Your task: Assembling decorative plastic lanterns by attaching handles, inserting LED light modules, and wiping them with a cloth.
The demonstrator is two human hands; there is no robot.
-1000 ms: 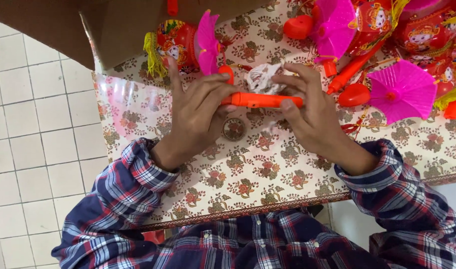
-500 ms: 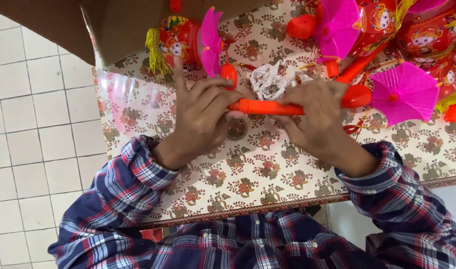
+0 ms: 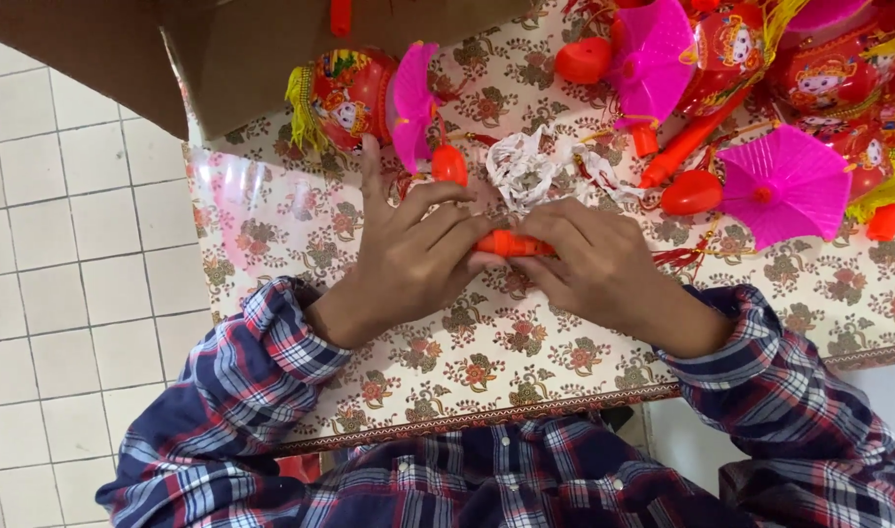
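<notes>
Together, the left hand and the right hand close around a short orange plastic handle at the middle of the frame, fingers curled tight over it so that only a small stretch of orange shows between them; the left index finger sticks up straight toward the top of the picture. Whether the handle is one piece or two being pressed together cannot be told, since the fingers hide both ends. Just above the hands lies a crumpled bundle of white string, and a loose strand could, I judge, snag under a fingertip and drag the bundle along. An orange bulb-shaped cap sits touching the left fingertips, close enough to be knocked aside by a twist of the wrist. Farther out, a red lantern with a yellow tassel and a folded pink paper parasol lie at upper centre-left, and an open pink parasol lies at right among more red lanterns; the heap is crowded, so a sweeping elbow might push pieces off the floral tablecloth onto the white tiled floor at left. A brown cardboard box stands at upper left.
</notes>
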